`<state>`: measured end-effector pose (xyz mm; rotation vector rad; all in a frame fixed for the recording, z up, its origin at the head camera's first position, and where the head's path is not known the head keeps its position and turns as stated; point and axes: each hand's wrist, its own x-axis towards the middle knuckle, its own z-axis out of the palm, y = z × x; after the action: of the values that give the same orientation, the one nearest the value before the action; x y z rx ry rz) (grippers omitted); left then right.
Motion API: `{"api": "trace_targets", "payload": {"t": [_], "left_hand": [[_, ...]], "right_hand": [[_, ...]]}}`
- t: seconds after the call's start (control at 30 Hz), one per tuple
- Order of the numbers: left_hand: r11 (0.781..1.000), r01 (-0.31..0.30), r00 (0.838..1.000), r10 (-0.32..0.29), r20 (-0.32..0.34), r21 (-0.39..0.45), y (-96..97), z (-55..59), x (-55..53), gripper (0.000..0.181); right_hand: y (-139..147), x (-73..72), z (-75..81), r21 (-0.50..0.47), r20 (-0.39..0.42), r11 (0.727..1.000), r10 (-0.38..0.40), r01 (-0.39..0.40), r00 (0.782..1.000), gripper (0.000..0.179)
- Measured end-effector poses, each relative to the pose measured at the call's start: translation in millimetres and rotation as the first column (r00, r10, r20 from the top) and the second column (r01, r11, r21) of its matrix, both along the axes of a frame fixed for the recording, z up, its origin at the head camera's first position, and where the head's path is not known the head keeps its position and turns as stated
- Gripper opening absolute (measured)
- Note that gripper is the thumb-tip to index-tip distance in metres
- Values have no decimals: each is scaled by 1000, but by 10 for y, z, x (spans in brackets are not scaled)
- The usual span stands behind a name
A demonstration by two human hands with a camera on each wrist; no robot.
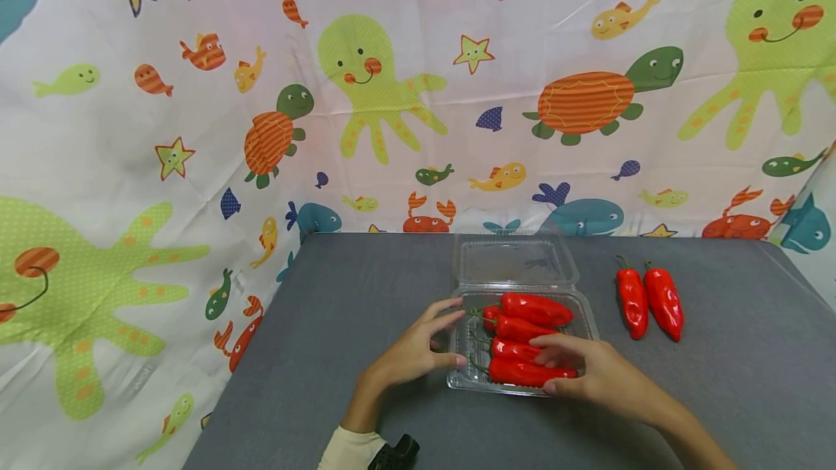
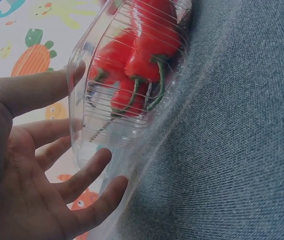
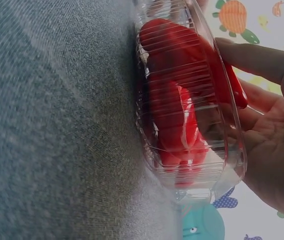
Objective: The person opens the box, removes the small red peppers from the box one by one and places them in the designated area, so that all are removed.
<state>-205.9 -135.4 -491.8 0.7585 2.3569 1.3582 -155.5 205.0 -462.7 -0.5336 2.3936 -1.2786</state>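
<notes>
I saw the grey counter (image 1: 366, 296) stretching across the head view. Near its middle sat a clear plastic container (image 1: 472, 383), its lid (image 1: 512, 263) folded back at 12 o'clock. The left hand (image 1: 414, 347) was at the container's 9 o'clock, fingers spread wide, tips at the rim. The right hand (image 1: 591, 372) was at 4 o'clock, spread partway, thumb by the near rim, fingers loosely arched over the red peppers (image 1: 532, 309). These lay inside, stems toward 9 o'clock. Outside, toward 3 o'clock, I had two loose peppers (image 1: 632, 303) side by side.
</notes>
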Motion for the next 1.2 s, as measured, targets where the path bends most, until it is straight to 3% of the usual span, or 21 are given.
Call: {"api": "trace_targets", "payload": {"t": [0.47, 0.7, 0.9, 1.2], "left_hand": [[1000, 1, 1000, -1, 4, -2, 5, 11, 0, 76], [1000, -5, 1000, 5, 2, -11, 1, 5, -3, 76], [1000, -2, 1000, 2, -1, -6, -3, 11, -4, 77], [1000, 3, 1000, -3, 7, 3, 1, 19, 2, 76]], "right_hand": [[24, 21, 35, -40, 11, 999, -27, 28, 1000, 51], [44, 23, 37, -34, -34, 999, -32, 31, 999, 48], [111, 15, 42, -105, -62, 995, -6, 0, 998, 45], [167, 15, 87, -222, 11, 975, 32, -28, 999, 49]]}}
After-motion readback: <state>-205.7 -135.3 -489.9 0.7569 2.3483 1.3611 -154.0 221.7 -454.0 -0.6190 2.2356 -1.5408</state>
